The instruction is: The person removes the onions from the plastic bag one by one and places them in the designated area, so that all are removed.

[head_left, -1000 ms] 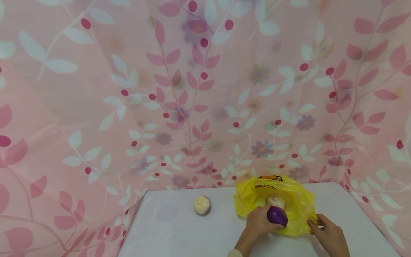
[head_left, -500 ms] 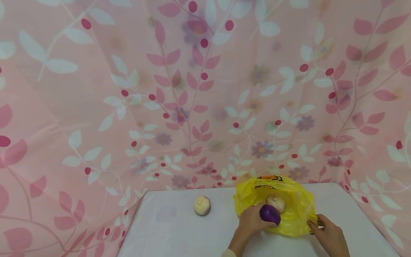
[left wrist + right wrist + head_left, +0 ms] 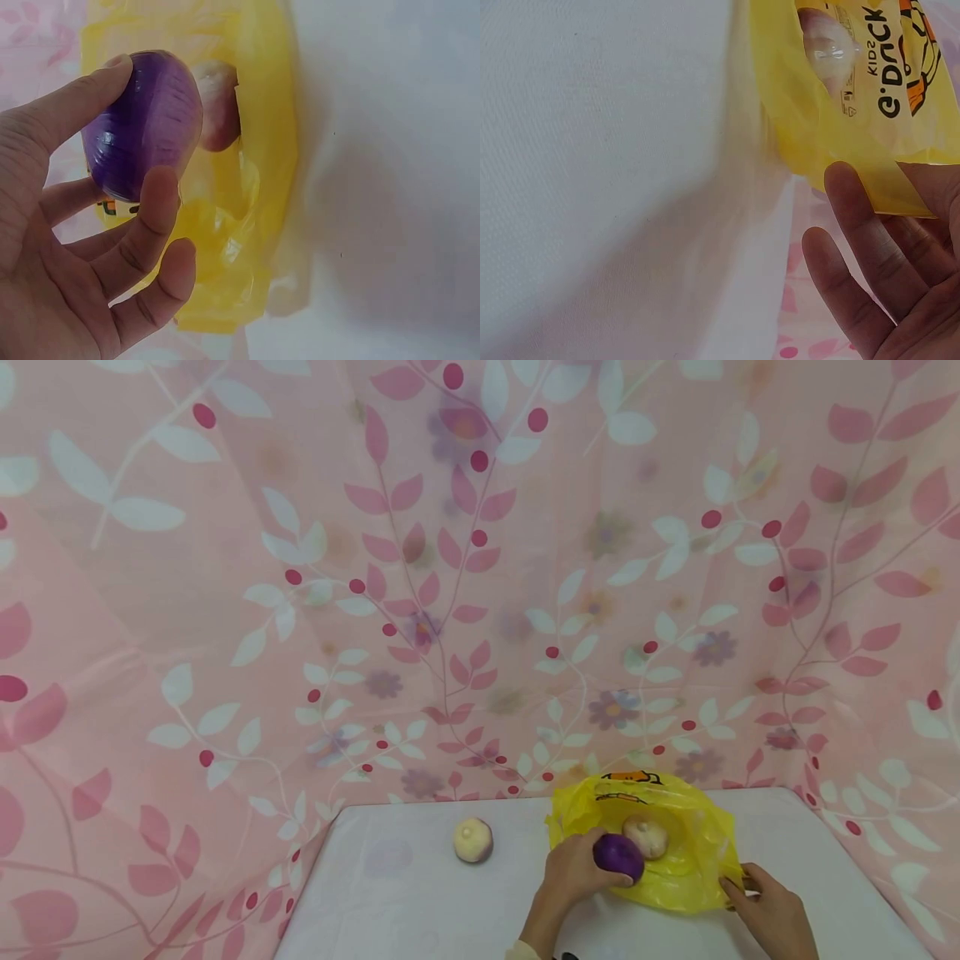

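My left hand (image 3: pixel 572 870) grips a glossy purple egg-shaped thing (image 3: pixel 618 858) at the mouth of a yellow plastic bag (image 3: pixel 708 864). In the left wrist view, the thumb and fingers hold this purple thing (image 3: pixel 142 124), which has a paler patch on one side. Inside the bag lies a pale roundish thing (image 3: pixel 647 837) with pinkish-purple colouring. My right hand (image 3: pixel 776 910) pinches the bag's right edge. In the right wrist view, the bag's printed side (image 3: pixel 889 67) and part of the pale thing (image 3: pixel 829 52) show above the fingers.
A cream-coloured round thing (image 3: pixel 472 841) with a purplish side stands on the white tabletop (image 3: pixel 405 902), left of the bag. Behind the table hangs a pink leaf-patterned curtain (image 3: pixel 450 710). A small dark thing (image 3: pixel 570 956) peeks in at the bottom edge.
My left hand has moved left with the purple thing, away from the pale one inside the bag, which shows more fully now. My right hand keeps its hold on the bag.
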`<state>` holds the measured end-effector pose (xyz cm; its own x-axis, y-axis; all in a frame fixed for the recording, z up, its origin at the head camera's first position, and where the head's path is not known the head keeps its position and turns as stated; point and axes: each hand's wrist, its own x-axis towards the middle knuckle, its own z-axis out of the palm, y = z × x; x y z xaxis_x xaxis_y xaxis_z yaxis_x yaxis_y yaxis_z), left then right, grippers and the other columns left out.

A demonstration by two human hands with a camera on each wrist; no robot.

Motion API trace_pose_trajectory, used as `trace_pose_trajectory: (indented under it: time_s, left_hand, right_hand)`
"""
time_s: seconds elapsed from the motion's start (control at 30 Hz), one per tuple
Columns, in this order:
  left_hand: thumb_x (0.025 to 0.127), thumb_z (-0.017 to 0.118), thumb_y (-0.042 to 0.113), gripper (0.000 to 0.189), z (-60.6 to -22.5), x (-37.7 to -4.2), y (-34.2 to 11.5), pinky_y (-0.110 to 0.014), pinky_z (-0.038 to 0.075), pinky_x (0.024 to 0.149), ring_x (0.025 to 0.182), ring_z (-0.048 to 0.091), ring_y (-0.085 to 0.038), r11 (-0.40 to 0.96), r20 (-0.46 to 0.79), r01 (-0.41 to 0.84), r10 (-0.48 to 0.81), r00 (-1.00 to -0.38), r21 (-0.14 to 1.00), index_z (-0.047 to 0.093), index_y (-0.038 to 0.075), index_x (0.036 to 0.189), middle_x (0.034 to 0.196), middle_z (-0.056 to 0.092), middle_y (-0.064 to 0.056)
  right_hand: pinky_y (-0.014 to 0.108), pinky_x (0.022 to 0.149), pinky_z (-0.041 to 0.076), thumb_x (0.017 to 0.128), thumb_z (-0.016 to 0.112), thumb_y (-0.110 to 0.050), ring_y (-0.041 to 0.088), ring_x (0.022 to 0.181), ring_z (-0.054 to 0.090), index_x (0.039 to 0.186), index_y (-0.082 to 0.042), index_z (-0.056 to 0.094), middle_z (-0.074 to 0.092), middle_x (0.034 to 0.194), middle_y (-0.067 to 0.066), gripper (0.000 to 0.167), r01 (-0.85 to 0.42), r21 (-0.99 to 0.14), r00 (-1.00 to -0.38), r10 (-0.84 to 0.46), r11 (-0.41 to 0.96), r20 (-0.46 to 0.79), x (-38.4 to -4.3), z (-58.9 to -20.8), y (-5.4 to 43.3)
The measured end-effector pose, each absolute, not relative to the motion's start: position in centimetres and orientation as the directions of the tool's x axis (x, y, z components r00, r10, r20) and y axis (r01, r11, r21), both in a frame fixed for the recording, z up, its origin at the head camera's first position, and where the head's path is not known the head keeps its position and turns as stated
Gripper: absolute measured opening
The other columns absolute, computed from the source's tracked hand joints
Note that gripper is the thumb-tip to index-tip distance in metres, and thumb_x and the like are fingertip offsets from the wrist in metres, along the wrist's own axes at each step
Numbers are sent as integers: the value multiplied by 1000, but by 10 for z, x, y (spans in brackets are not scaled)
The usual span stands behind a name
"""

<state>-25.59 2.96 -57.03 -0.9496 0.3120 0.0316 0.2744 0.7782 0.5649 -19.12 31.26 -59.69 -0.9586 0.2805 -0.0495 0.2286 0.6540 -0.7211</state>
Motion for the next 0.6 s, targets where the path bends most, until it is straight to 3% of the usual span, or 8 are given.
trace_pose_trajectory:
  time_s: [0.6]
  left_hand:
    - [66, 80, 65, 68, -566, -261, 3, -36, 50, 83, 94, 59, -7, 763, 53, 296, 326, -944, 575, 65, 32, 123, 111, 66, 16]
  right_hand:
    - [40, 61, 56, 91, 70, -38, 21, 66, 66, 108, 7, 60, 69, 90, 20, 49, 222, -719, -961, 271, 659, -49, -191, -598, 312]
